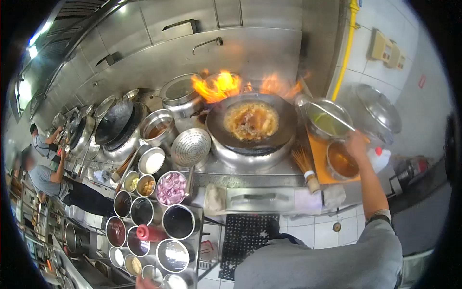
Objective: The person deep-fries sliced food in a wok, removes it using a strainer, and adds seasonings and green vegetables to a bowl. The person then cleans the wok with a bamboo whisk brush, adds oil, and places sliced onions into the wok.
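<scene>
My right hand is closed around the handle of a long metal ladle. The ladle's bowl end is over the left rim of a steel pot with greenish liquid. Just under that hand sits a pot of brown-orange liquid. In front of me a black wok holds bubbling brown liquid with pieces of food, and flames rise behind it. Only a blurred bit of my left hand shows at the bottom, beside the ingredient pots; its fingers cannot be made out.
A perforated strainer and a bowl of chopped purple onion lie left of the wok. A bamboo brush stands at its right. A red bottle rests among several sauce pots. Two people work at far left.
</scene>
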`<state>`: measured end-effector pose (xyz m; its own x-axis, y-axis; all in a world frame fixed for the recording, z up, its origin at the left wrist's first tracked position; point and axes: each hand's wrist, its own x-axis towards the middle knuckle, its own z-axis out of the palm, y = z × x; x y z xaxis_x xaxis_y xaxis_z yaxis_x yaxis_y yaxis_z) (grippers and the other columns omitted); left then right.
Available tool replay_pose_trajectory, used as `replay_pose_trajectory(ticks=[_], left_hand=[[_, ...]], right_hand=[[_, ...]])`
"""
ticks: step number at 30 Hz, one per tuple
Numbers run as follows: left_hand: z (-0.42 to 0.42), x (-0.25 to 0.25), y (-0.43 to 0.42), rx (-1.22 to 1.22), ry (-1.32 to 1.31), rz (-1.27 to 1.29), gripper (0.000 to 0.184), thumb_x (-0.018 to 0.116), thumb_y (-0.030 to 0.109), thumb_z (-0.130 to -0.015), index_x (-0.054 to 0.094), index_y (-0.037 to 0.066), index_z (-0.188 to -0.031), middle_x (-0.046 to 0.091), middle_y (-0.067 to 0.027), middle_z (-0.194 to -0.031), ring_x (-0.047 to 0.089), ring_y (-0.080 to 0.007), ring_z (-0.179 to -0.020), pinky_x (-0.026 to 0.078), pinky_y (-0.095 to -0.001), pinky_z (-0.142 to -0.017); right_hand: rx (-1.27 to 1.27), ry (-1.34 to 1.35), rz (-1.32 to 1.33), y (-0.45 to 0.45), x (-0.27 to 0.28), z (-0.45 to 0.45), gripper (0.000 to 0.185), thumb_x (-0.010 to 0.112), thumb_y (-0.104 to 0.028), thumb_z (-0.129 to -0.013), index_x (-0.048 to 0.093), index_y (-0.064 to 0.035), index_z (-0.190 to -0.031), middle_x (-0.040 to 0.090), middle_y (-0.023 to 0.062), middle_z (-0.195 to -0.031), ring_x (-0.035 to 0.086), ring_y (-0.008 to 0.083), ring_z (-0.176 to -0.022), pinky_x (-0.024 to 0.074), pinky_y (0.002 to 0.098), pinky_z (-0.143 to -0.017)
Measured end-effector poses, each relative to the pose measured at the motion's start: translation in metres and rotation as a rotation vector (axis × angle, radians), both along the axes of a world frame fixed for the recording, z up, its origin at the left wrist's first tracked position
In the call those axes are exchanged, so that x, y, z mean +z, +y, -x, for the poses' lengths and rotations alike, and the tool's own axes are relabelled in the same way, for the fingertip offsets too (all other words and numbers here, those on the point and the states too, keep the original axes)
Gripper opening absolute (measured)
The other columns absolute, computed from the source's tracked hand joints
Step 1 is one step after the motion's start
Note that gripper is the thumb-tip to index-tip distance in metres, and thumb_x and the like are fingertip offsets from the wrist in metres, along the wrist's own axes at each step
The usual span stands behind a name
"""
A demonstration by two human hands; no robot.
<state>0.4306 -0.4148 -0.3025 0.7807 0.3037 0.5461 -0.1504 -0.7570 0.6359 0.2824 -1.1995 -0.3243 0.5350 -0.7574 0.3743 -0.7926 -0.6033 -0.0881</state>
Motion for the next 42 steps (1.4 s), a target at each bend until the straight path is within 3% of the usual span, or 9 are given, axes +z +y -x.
replay_pose_trajectory(ticks=[2,5,18,20,22,28,35,38,42], left_hand=[[-0.038,-0.027,-0.105,-0.406,0.119,0.260,0.037,0.057,0.005,-0.091,0.057,-0.001,-0.127,0.057,-0.0161,-0.130,0.059,-0.0278,-0.112,0.048,-0.0365,-0.092],[-0.087,-0.045,-0.211,-0.601,0.325,-0.048,0.048,0.068,0.013,-0.086,0.054,-0.005,-0.128,0.052,-0.0226,-0.135,0.051,-0.0377,-0.124,0.040,-0.0429,-0.103],[-0.188,-0.145,-0.275,-0.733,0.790,0.001,0.082,0.083,0.036,-0.070,0.050,-0.010,-0.129,0.058,-0.0300,-0.123,0.057,-0.0406,-0.116,0.045,-0.0430,-0.098],[-0.193,-0.172,-0.267,-0.776,0.732,-0.031,0.079,0.086,0.029,-0.066,0.051,-0.010,-0.126,0.060,-0.0294,-0.117,0.058,-0.0415,-0.111,0.047,-0.0439,-0.095],[-0.189,-0.168,-0.271,-0.726,0.733,-0.073,0.077,0.085,0.027,-0.066,0.052,-0.009,-0.125,0.060,-0.0291,-0.115,0.058,-0.0416,-0.110,0.047,-0.0440,-0.095],[-0.166,-0.121,-0.277,-0.459,0.696,-0.056,0.057,0.079,0.023,-0.073,0.058,-0.004,-0.119,0.062,-0.0255,-0.112,0.059,-0.0395,-0.107,0.047,-0.0446,-0.089],[-0.150,-0.083,-0.249,-0.743,0.997,1.797,0.057,0.057,0.050,-0.092,0.054,0.006,-0.128,0.065,-0.0101,-0.107,0.065,-0.0253,-0.094,0.053,-0.0418,-0.083],[-0.141,-0.066,-0.246,-0.901,1.055,1.903,0.067,0.052,0.062,-0.089,0.051,0.012,-0.135,0.061,-0.0139,-0.123,0.063,-0.0347,-0.107,0.052,-0.0524,-0.088],[-0.139,-0.071,-0.252,-0.976,1.030,2.032,0.074,0.059,0.060,-0.086,0.045,0.014,-0.142,0.056,-0.0202,-0.131,0.062,-0.0407,-0.108,0.058,-0.0502,-0.081]], right_hand=[[-0.176,0.151,-0.031,-0.037,0.006,0.013,0.043,0.065,-0.017,-0.081,0.056,-0.0098,-0.123,0.055,0.0194,-0.117,0.055,0.0403,-0.111,0.0471,0.0512,-0.092],[-0.071,0.176,-0.066,-0.083,-0.014,0.044,0.043,0.065,-0.016,-0.081,0.055,-0.0092,-0.122,0.054,0.0178,-0.114,0.055,0.0404,-0.109,0.0464,0.0517,-0.092],[0.129,0.085,-0.210,-0.092,0.014,0.040,0.028,0.057,-0.030,-0.086,0.060,-0.0021,-0.084,0.062,0.0231,-0.079,0.058,0.0468,-0.080,0.0474,0.0524,-0.072],[0.184,0.096,-0.204,-0.091,-0.002,0.047,0.023,0.058,-0.026,-0.087,0.061,-0.0035,-0.085,0.062,0.0164,-0.073,0.061,0.0355,-0.065,0.0485,0.0453,-0.058],[0.014,-0.204,-0.772,-0.043,0.007,0.041,0.016,0.058,-0.020,-0.091,0.061,-0.0057,-0.098,0.057,0.0063,-0.065,0.056,0.0183,-0.053,0.0433,0.0339,-0.044],[0.178,-0.543,-1.125,0.073,0.073,-0.044,0.044,0.057,-0.008,-0.091,0.045,-0.0091,-0.133,0.057,0.0039,-0.078,0.050,0.0097,-0.049,0.0387,0.0257,-0.040],[0.143,-0.259,-0.929,0.121,0.048,-0.125,0.053,0.057,-0.016,-0.091,0.040,-0.0002,-0.139,0.061,0.0187,-0.110,0.063,0.0256,-0.078,0.0503,0.0375,-0.070],[0.187,-0.157,-0.749,0.127,0.032,-0.144,0.055,0.054,-0.019,-0.091,0.038,0.0019,-0.139,0.055,0.0313,-0.124,0.052,0.0460,-0.119,0.0387,0.0454,-0.104],[0.226,-0.066,-0.781,0.135,0.029,-0.161,0.055,0.056,-0.019,-0.091,0.037,0.0022,-0.138,0.061,0.0220,-0.107,0.063,0.0325,-0.088,0.0502,0.0411,-0.081]])
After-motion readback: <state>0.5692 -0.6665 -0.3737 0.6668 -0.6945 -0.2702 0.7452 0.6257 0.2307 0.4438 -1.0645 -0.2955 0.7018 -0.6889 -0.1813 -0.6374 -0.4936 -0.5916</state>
